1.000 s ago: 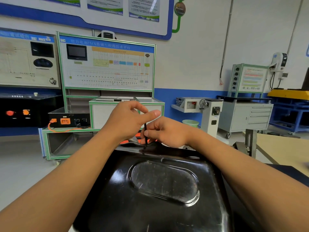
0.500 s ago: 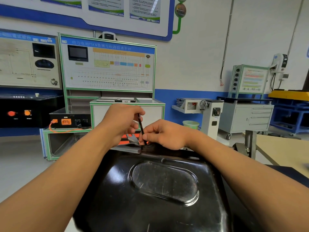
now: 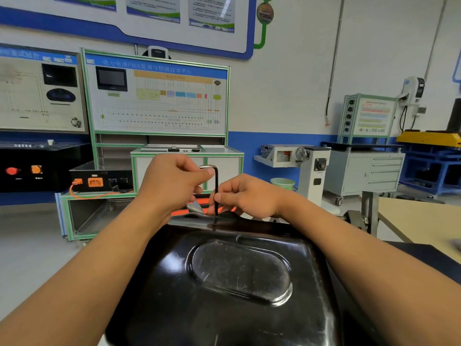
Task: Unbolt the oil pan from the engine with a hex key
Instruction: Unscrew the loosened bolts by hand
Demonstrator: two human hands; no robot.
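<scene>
Working at the far edge of the black oil pan (image 3: 239, 283), we meet the bolt line with both hands. Our left hand (image 3: 172, 183) has its grip pinched on the short arm of the hex key (image 3: 216, 182); our right hand (image 3: 247, 196) pinches the upright shaft low down. The tip meets the flange, and the bolt is hidden. We judge only our own knuckles crowd the swing.

oil pan (image 3: 239, 283) ×1 | hex key (image 3: 216, 186) ×1 | hands ×2 — left hand (image 3: 172, 183), right hand (image 3: 247, 196) | display boards (image 3: 157, 103) behind the oil pan ×3 | green bucket (image 3: 282, 183) beyond the oil pan ×1
</scene>
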